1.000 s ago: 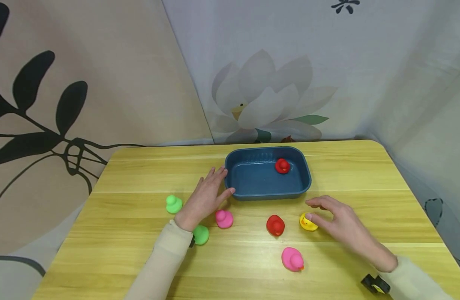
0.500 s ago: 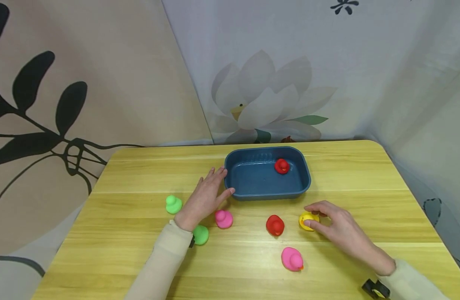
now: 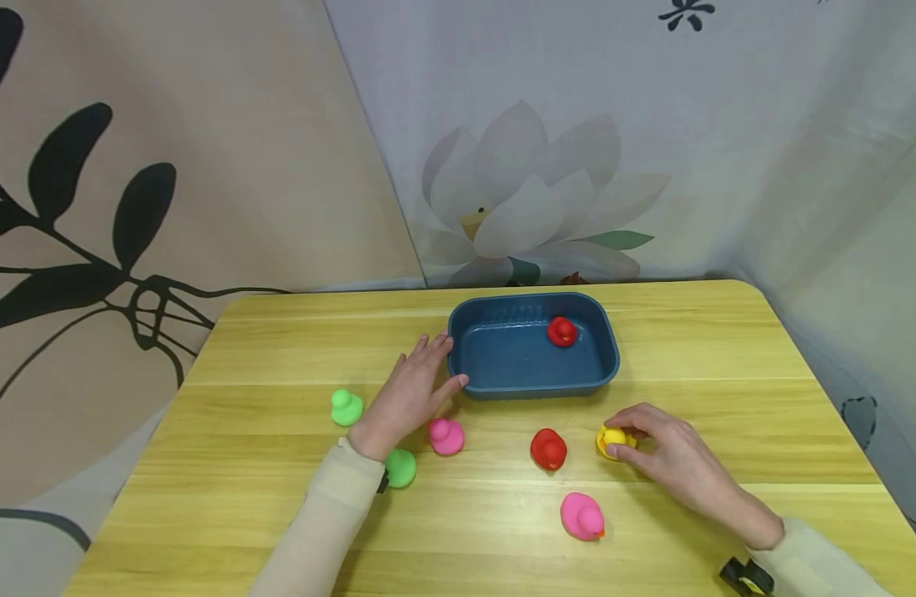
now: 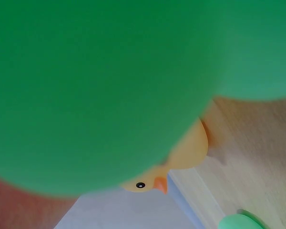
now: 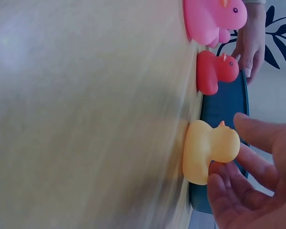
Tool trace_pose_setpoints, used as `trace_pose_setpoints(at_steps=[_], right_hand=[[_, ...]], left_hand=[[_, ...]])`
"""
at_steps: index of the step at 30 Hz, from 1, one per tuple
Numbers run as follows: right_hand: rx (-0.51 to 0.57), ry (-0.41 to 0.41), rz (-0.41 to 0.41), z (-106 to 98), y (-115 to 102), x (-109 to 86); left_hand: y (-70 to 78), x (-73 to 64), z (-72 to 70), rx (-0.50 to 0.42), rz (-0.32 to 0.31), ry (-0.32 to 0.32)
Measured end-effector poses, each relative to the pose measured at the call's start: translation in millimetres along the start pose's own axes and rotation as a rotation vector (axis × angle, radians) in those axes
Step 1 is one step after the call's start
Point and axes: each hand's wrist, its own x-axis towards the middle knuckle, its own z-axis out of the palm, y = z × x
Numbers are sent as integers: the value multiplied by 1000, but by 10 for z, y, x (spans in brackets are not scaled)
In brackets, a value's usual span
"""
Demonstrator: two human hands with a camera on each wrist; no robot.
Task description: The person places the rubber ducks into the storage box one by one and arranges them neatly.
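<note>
My left hand (image 3: 409, 394) lies with fairly straight fingers at the left end of a dark blue tray (image 3: 532, 392), touching its rim. A red rubber duck (image 3: 562, 331) sits inside. At the right, my right hand (image 3: 681, 456) holds a yellow rubber duck (image 3: 611, 441) between thumb and fingers. In the right wrist view this yellow duck (image 5: 200, 152) still stands on the table, the thumb (image 5: 260, 131) beside its head. A second red duck (image 3: 549, 449) and a pink duck (image 3: 583, 516) are left of that hand.
Near my left forearm are a pink duck (image 3: 446, 436), a green duck (image 3: 346, 408) and a partly covered green duck (image 3: 401, 468). A blurred green shape (image 4: 95, 95) blocks most of the left wrist view; a yellow-orange duck (image 4: 188, 148) shows behind it.
My right hand has lowered slightly and its thumb and fingers have closed in around the yellow duck. The left hand and the tray have stayed put.
</note>
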Motion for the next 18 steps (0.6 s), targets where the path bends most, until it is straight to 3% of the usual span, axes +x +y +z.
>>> trace_pose_setpoints(at_steps=[9,18], right_hand=[[-3,8,-61,-29,-20,-5],[-31,89,-159,-153,-148,45]], left_hand=[[-4,0,7,-7,6,10],[-9,6,5,-9,9,7]])
